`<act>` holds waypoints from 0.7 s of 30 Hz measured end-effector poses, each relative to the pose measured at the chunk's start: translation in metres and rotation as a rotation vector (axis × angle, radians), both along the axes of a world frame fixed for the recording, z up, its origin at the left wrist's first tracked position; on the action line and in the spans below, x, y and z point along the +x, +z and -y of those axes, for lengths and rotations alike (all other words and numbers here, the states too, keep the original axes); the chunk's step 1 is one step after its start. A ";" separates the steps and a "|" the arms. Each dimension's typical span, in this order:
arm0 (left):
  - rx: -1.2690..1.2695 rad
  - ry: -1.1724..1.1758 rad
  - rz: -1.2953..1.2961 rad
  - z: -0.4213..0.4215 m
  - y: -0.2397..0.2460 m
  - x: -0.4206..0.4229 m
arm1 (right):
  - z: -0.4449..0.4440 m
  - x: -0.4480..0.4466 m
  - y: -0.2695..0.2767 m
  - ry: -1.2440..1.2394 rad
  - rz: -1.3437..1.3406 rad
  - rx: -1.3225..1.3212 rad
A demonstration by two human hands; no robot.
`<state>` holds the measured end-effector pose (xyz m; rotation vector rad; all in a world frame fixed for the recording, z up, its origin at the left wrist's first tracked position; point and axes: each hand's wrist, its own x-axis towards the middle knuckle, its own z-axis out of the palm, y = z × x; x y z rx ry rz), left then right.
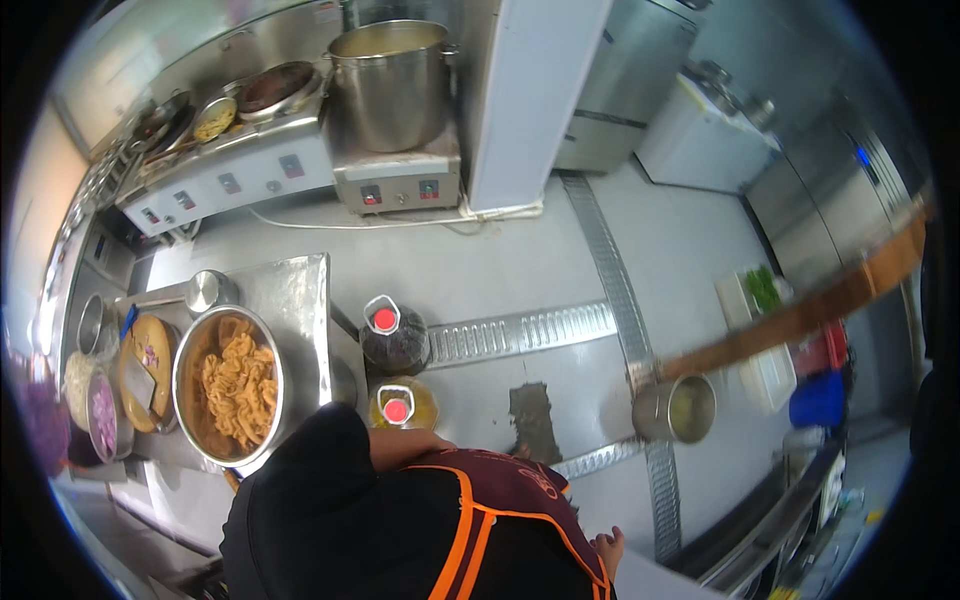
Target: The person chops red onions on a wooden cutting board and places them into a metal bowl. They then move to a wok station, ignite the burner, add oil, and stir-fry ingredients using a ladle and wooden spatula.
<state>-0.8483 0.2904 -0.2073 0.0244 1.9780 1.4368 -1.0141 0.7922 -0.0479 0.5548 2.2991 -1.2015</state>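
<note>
My left forearm, bare below a black sleeve, passes behind the maroon apron [499, 480] with orange trim; my left hand is hidden there. My right hand [609, 547] shows at the apron's right side, fingers apart, with nothing seen in it. Close to the left sleeve, a large steel bowl [180, 390] of orange-brown marinated meat strips [240, 386] stands on a steel table [300, 292]. On the floor beside that table are a dark liquid jug [395, 349] and a yellow oil jug [420, 401], both with red caps.
Left of the bowl lie a round wooden cutting board [142, 337], a cleaver [140, 385] and a bowl of chopped onion [105, 420]. Stoves hold a tall stockpot [390, 97]. Drain grates [525, 330] cross the floor. A steel pot [660, 412] and long brown bar [810, 311] are at right.
</note>
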 end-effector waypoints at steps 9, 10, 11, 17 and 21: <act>-0.337 0.933 -0.053 0.037 0.064 -0.132 | 0.279 -0.373 -0.023 0.831 -0.154 -0.149; -0.352 0.982 0.026 0.042 0.080 -0.140 | 0.327 -0.400 -0.017 0.924 -0.176 -0.176; -0.366 1.027 0.095 0.048 0.093 -0.146 | 0.376 -0.420 -0.012 0.985 -0.166 -0.184; -0.389 1.291 0.072 0.139 0.081 -0.181 | 0.626 -0.498 -0.025 1.443 -0.108 -0.112; -0.374 1.233 0.227 0.255 0.100 -0.198 | 0.706 -0.559 -0.087 1.824 -0.123 0.138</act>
